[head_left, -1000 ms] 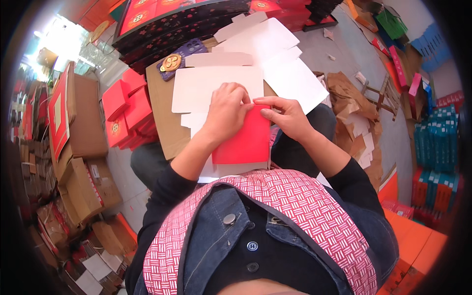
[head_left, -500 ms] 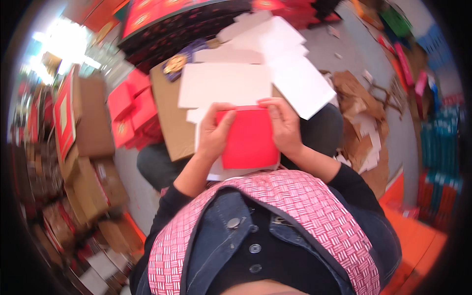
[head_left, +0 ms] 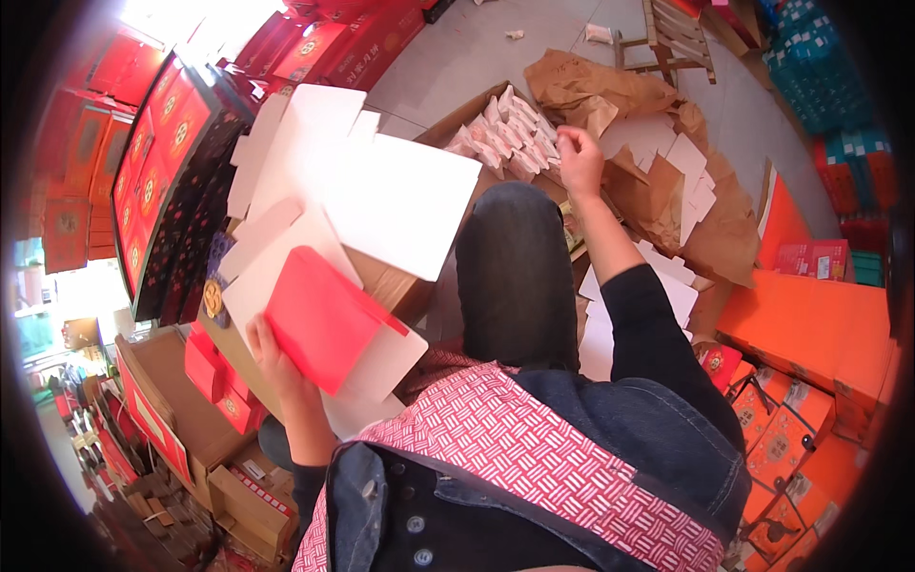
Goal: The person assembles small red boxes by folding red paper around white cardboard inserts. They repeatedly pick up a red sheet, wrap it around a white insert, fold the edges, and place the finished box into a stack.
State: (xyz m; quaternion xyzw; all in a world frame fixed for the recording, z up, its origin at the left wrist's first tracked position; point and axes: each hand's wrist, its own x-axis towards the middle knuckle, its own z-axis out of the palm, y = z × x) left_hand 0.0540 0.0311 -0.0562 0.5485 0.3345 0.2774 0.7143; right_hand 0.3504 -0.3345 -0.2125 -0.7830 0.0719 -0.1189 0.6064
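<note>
A folded red card box [head_left: 319,319] — flat, tilted, one corner pointing down toward the lap — lies against a white card sheet [head_left: 386,357], gripped at its lower-left edge. Small white folded inserts [head_left: 505,133] stand packed in rows in an open brown carton — fingertips just beside them.

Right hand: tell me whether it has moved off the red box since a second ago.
Yes. The right hand has left the red box and reached forward and to the right, over the carton of small white packets. The left hand alone holds the box.
</note>
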